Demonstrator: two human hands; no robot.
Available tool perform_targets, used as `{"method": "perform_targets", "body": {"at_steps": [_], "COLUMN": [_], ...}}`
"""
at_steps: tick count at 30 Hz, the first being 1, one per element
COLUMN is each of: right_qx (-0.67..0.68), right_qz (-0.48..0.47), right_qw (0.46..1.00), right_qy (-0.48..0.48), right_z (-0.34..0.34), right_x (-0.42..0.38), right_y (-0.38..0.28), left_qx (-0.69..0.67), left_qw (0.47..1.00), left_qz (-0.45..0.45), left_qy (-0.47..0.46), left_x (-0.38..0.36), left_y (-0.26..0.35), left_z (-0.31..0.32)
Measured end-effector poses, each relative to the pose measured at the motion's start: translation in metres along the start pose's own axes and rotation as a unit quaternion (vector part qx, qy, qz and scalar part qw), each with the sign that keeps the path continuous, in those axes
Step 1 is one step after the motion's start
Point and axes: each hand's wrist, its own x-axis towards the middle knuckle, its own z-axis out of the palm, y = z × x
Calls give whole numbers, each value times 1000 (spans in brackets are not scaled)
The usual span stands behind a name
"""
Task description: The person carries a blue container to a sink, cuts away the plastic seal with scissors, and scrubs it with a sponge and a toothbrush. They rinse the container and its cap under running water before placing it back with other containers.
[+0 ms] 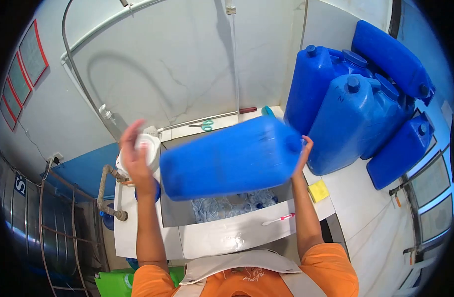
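Observation:
A large blue jerrycan (227,161) lies sideways in the air above a sink (175,210) that holds several clear plastic bottles (222,208). My right hand (303,153) is at the can's right end, its fingers around the corner near the cap. To the left of the can is my left hand (135,151), raised, blurred and spread, with a gap between it and the can. A pink and white toothbrush (279,219) rests on the sink's front ledge, and a yellow sponge (318,191) lies right of the sink.
Several blue jerrycans (341,123) stand at the right, one lying on top. Teal-handled scissors (206,125) lie on the back ledge. A pump bottle (105,113) and a beige pipe (104,188) are at the left, near a metal tank (31,222).

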Motion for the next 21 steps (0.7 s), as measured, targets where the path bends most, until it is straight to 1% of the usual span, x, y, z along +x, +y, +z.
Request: {"method": "perform_targets", "body": {"at_steps": [1,2,3,4,5,6,7,8,9,10,11,12,13,14,15,16,17,18,19,20,21], "right_qx": [-232,-292,-350,-370,-389,-389,-427,-464,-465,-469,-472,-472,-509,-537,-507,-433,-357,-322,-277,-277,-218], "right_qz": [-182,-203,-224,-219,-215,-217,-214,-211,-213,-195,-173,-170,-157,-140,-161,-155,-144,-31,81,81,181], "right_qw": [955,934,908,900,891,891,872,850,849,845,841,841,790,728,746,796,840,820,783,784,779], "right_qy": [-37,-46,-56,-74,-94,-94,-113,-132,-134,-167,-200,-204,-305,-403,-400,-393,-382,-472,-550,-549,-559], "right_z": [10,28,48,63,73,81,88,90,87,85,84,84,82,84,96,119,142,163,181,194,205], "right_x": [-10,-21,-31,-40,-50,-58,-66,-72,-75,-73,-71,-62,-43,-25,-1,21,38,53,63,68,71], "right_y": [-12,-34,-49,-49,-47,-39,-26,-17,-14,-15,-14,-24,-40,-47,-40,-30,-22,-23,-24,-21,-15], "left_qx": [12,26,95,133,200,310,389,404,418,417,400,384,384,349,313,312,300,287,304,304,298], "left_qw": [994,977,957,929,888,854,818,815,813,815,814,811,812,819,826,827,834,840,824,823,829], "left_qz": [-15,-29,18,58,81,131,158,138,119,119,150,178,171,184,202,200,226,253,232,234,227], "left_qy": [-104,-207,-273,-340,-406,-397,-393,-391,-388,-385,-392,-403,-405,-416,-422,-423,-405,-385,-418,-419,-415], "left_x": [-4,-9,-20,-29,-45,-77,-97,-115,-126,-125,-124,-124,-119,-109,-95,-87,-83,-78,-72,-71,-73], "left_y": [6,11,6,4,-13,-49,-69,-99,-123,-133,-145,-154,-157,-156,-159,-164,-170,-175,-179,-190,-206], "left_z": [20,40,65,88,113,137,154,167,177,181,182,178,177,176,180,187,193,200,207,216,227]}}
